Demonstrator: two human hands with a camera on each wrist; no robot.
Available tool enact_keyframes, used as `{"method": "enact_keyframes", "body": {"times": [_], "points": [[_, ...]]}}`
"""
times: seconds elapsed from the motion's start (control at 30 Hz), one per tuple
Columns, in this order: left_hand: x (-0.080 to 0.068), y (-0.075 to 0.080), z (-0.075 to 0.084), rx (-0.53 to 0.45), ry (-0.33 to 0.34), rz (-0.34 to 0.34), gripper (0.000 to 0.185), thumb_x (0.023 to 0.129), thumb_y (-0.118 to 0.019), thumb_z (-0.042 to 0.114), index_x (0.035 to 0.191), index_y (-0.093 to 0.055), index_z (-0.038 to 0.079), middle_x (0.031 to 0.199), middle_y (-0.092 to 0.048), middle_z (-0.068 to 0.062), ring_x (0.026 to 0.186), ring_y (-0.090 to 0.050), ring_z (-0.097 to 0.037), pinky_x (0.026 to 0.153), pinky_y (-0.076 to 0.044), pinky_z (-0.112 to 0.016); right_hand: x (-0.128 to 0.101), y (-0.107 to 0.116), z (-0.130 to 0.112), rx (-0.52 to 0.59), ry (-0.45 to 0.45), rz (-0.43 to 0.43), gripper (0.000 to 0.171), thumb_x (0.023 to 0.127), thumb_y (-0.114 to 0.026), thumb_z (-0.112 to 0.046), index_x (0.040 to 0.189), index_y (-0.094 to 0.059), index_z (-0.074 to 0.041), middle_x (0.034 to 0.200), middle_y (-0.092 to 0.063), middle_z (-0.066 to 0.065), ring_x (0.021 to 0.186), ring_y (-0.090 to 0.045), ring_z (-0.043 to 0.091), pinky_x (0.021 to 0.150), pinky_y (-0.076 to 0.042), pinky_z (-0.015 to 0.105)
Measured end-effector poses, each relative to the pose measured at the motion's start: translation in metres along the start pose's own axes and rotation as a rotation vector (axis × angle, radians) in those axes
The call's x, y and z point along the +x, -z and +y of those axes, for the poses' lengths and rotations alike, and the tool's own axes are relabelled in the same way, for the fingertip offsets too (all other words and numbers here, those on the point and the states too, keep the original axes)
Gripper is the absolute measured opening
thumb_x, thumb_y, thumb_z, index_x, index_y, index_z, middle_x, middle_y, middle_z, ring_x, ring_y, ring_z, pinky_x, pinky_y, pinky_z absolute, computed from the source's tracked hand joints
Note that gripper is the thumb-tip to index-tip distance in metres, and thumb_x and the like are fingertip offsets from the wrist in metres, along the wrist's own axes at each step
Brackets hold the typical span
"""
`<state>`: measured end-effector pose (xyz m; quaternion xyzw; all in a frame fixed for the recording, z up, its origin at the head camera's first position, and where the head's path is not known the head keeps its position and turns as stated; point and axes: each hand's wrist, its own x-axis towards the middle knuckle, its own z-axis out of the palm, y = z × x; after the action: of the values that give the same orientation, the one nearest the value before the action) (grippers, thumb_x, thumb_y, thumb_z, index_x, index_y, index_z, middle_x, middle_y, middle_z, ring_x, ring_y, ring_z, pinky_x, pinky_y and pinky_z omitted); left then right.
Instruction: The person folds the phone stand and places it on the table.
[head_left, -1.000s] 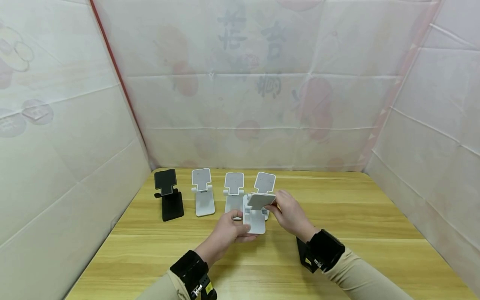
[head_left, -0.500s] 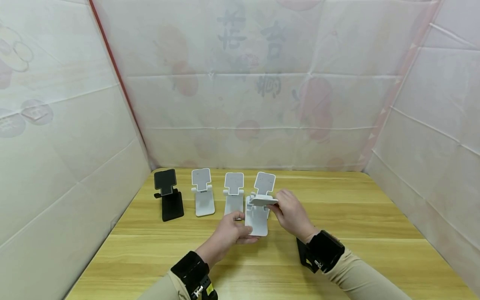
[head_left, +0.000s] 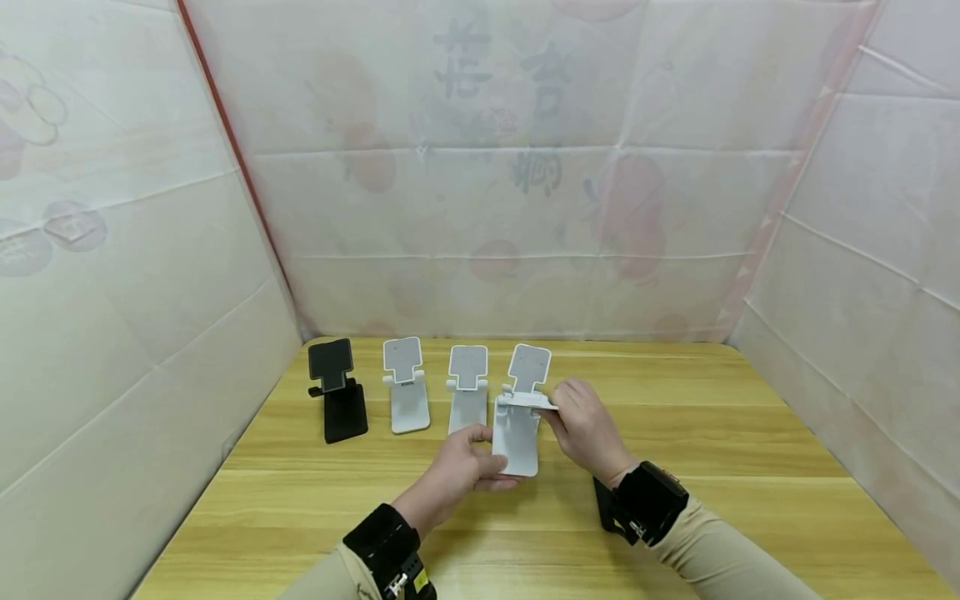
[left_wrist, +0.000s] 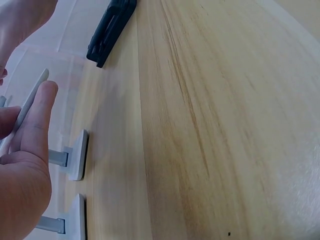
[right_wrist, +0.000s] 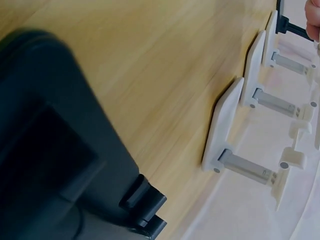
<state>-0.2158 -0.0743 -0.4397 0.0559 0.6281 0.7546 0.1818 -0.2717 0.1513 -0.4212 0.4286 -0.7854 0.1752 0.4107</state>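
In the head view, my left hand (head_left: 453, 467) pinches the base of a white phone stand (head_left: 517, 446), thumb on top and fingers beneath, above the table. My right hand (head_left: 588, 425) pinches the edge of the stand's upper plate, which shows nearly edge-on. The left wrist view shows the base as a thin edge between thumb and fingers of the left hand (left_wrist: 27, 170). Behind the held stand, another white phone stand (head_left: 529, 364) stands partly hidden. Beneath the right wrist lies a black phone stand (head_left: 604, 504), mostly covered by the wrist strap in the head view.
Left of the hands, a row along the back holds two more unfolded white phone stands, one nearer (head_left: 468, 404) and one farther left (head_left: 409, 406), then a black phone stand (head_left: 345, 412). The wooden table (head_left: 750, 467) ends at fabric-covered walls (head_left: 480, 208).
The right hand has tilted the held stand's upper plate from facing up to nearly edge-on. Both the stand and the left hand have shifted slightly right and nearer. Standing stands have not moved.
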Motion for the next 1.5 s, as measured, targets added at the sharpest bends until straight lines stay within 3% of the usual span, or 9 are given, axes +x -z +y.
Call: {"method": "enact_keyframes", "body": {"times": [0.13,0.4,0.5,0.6,0.7,0.77,0.97,1.3,1.5], "points": [[0.000,-0.001,0.000,0.003,0.002,-0.001,0.035,0.095,-0.062,-0.006,0.126,-0.048,-0.012,0.105,-0.071,-0.031,0.092,-0.074,-0.043,0.082,-0.065,-0.043,0.000,0.000,0.000,-0.028,0.014,0.017,0.039,0.110,-0.045,-0.029,0.083,-0.053,-0.002,0.079,-0.055,0.006,0.073,-0.051,0.023,0.062,-0.044,0.035],[-0.001,-0.001,0.000,0.000,0.007,-0.001,0.036,0.095,-0.062,-0.005,0.127,-0.047,-0.012,0.105,-0.071,-0.031,0.093,-0.074,-0.043,0.082,-0.065,-0.042,-0.001,0.000,0.000,-0.046,0.017,0.012,0.038,0.110,-0.046,-0.028,0.083,-0.052,-0.002,0.079,-0.055,0.006,0.074,-0.051,0.023,0.063,-0.045,0.036],[-0.001,0.000,-0.001,-0.001,0.013,0.003,0.036,0.096,-0.062,-0.005,0.128,-0.047,-0.013,0.106,-0.071,-0.030,0.094,-0.074,-0.044,0.082,-0.065,-0.042,-0.001,0.000,0.000,-0.037,0.005,0.000,0.031,0.107,-0.054,-0.023,0.085,-0.054,-0.002,0.080,-0.056,0.006,0.075,-0.052,0.023,0.064,-0.046,0.037],[0.000,0.000,-0.002,-0.003,0.018,0.004,0.035,0.096,-0.061,-0.004,0.128,-0.047,-0.013,0.108,-0.070,-0.029,0.097,-0.073,-0.045,0.083,-0.065,-0.041,-0.002,-0.001,0.000,-0.027,-0.006,-0.003,0.020,0.096,-0.071,-0.012,0.088,-0.056,-0.002,0.080,-0.056,0.005,0.075,-0.053,0.021,0.064,-0.047,0.037],[0.001,0.000,-0.003,-0.004,0.020,0.006,0.035,0.097,-0.059,-0.004,0.128,-0.046,-0.014,0.111,-0.068,-0.028,0.098,-0.073,-0.044,0.084,-0.065,-0.041,-0.002,-0.002,0.000,-0.025,-0.016,-0.003,0.025,0.082,-0.081,-0.003,0.088,-0.057,-0.002,0.080,-0.057,0.004,0.075,-0.054,0.020,0.064,-0.048,0.037],[0.002,0.001,-0.004,-0.005,0.024,0.010,0.035,0.098,-0.058,-0.003,0.129,-0.046,-0.014,0.112,-0.068,-0.028,0.099,-0.073,-0.044,0.084,-0.065,-0.041,-0.002,-0.002,-0.001,-0.023,-0.023,-0.010,0.028,0.079,-0.084,-0.002,0.088,-0.057,-0.003,0.081,-0.058,0.004,0.075,-0.054,0.020,0.064,-0.049,0.037],[0.001,0.003,-0.005,-0.030,0.028,0.016,0.038,0.098,-0.056,-0.003,0.132,-0.044,-0.015,0.114,-0.069,-0.029,0.100,-0.073,-0.043,0.086,-0.064,-0.042,0.001,-0.001,-0.002,0.024,-0.062,-0.040,0.025,0.080,-0.084,-0.003,0.091,-0.062,-0.003,0.082,-0.060,0.002,0.077,-0.055,0.017,0.066,-0.050,0.036],[0.000,0.010,-0.005,-0.035,0.038,0.056,0.041,0.098,-0.057,-0.003,0.134,-0.043,-0.015,0.116,-0.067,-0.030,0.098,-0.074,-0.038,0.087,-0.064,-0.041,0.003,0.004,-0.004,0.098,-0.077,0.005,0.026,0.078,-0.084,0.003,0.096,-0.067,-0.004,0.083,-0.061,-0.001,0.073,-0.051,0.012,0.065,-0.046,0.031],[0.000,0.016,-0.007,-0.029,0.044,0.079,0.042,0.097,-0.057,-0.004,0.135,-0.041,-0.015,0.115,-0.068,-0.030,0.098,-0.074,-0.038,0.087,-0.064,-0.042,0.005,0.010,-0.005,0.111,-0.084,-0.011,0.025,0.079,-0.083,0.003,0.099,-0.068,-0.005,0.083,-0.061,-0.001,0.073,-0.049,0.011,0.064,-0.042,0.029]]}}
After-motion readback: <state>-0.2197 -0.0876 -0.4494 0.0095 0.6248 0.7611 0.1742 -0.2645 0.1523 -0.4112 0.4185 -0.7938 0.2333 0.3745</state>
